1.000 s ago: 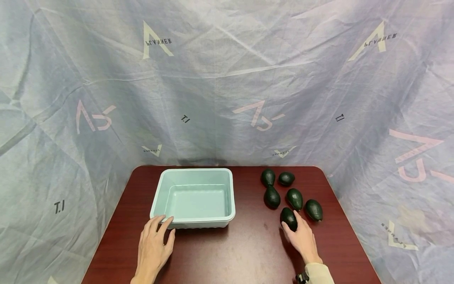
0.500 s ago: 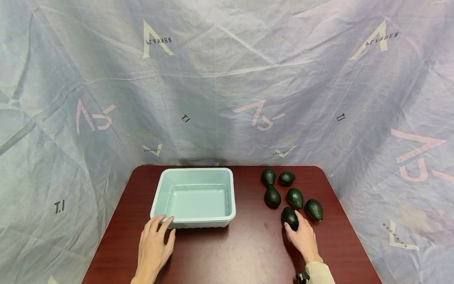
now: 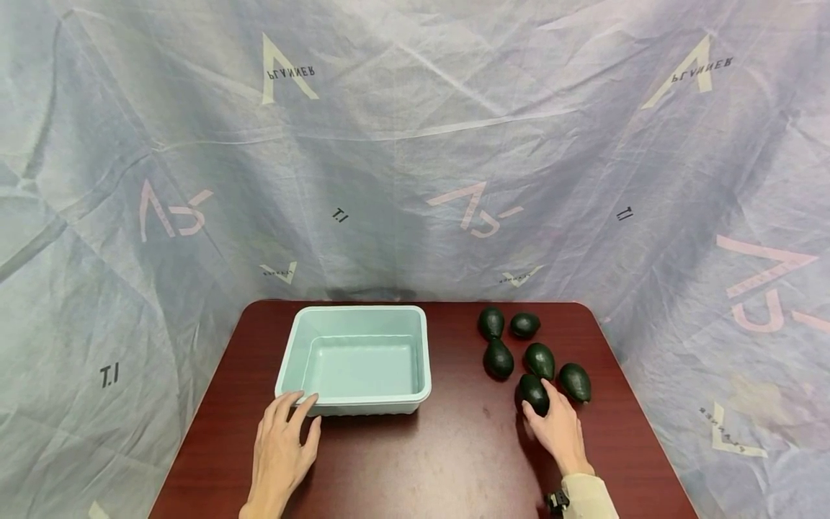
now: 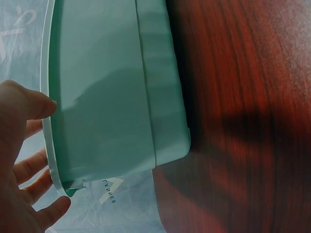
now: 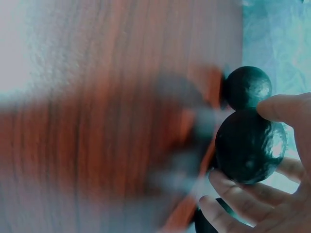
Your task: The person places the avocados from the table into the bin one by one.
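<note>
In the head view, my right hand (image 3: 555, 427) pinches a dark green avocado (image 3: 533, 394) between thumb and fingers. The right wrist view shows the thumb at one side of this avocado (image 5: 250, 145) and the fingers on the other. More dark avocados lie around it, the nearest being one avocado (image 3: 539, 360) just behind and another avocado (image 3: 574, 382) to its right. My left hand (image 3: 283, 447) is at the near left corner of a pale green plastic tub (image 3: 363, 401), its fingertips on the rim. Left wrist view: thumb near the rim (image 4: 45, 92), fingers spread.
The tub holds nothing inside. Farther back on the right stand a pair of avocados (image 3: 491, 324) end to end and one more avocado (image 3: 524, 325). A red-brown wooden table (image 3: 447, 461) bears everything. Grey printed cloth (image 3: 395, 166) hangs around its back and sides.
My right hand and the avocado in it have shifted slightly away from me and to the right. The left hand and tub stay in place.
</note>
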The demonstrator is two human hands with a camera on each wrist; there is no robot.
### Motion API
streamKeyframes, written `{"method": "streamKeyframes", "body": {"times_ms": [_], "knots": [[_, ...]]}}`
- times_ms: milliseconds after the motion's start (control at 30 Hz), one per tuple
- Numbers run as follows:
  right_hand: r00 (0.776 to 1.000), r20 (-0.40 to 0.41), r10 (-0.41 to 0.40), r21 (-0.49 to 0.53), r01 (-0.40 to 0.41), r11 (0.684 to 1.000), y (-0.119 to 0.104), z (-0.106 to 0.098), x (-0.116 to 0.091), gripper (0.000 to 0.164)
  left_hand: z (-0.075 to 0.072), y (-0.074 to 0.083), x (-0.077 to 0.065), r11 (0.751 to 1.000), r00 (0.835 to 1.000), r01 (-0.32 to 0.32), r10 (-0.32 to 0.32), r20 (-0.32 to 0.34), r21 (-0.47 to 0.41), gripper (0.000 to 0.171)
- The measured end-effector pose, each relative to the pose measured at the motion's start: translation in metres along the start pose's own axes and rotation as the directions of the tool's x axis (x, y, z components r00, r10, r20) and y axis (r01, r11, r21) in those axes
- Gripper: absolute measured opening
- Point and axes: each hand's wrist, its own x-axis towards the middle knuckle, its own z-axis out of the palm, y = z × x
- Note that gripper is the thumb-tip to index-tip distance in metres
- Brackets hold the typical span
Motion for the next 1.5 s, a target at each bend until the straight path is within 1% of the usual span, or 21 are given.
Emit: {"method": "streamKeyframes", "body": {"times_ms": [233, 400, 800, 1167, 1500], "knots": [[1.0, -0.002, -0.012, 0.01, 0.012, 1.0, -0.002, -0.009, 0.001, 0.076, 0.0, -0.001, 0.001, 1.0, 1.0, -0.006, 0.006, -0.01, 0.0, 0.037], [1.0, 0.0, -0.018, -0.003, 0.018, 1.0, -0.006, -0.017, 0.004, 0.076, 0.001, -0.002, 0.001, 1.0, 1.0, -0.01, 0.01, -0.011, -0.001, 0.037], [1.0, 0.012, -0.025, -0.005, 0.025, 1.0, -0.017, -0.037, 0.009, 0.079, 0.002, -0.002, 0.0, 1.0, 1.0, 0.004, -0.004, 0.001, -0.002, 0.037], [0.996, -0.05, -0.078, -0.018, 0.077, 0.997, -0.023, -0.048, 0.01, 0.076, 0.001, -0.002, 0.0, 1.0, 1.0, 0.007, -0.007, 0.003, -0.005, 0.037], [0.993, -0.072, -0.096, -0.018, 0.095, 0.995, -0.03, -0.052, 0.009, 0.073, 0.002, -0.002, -0.002, 1.0, 1.0, 0.009, -0.009, 0.0, -0.009, 0.037]]}}
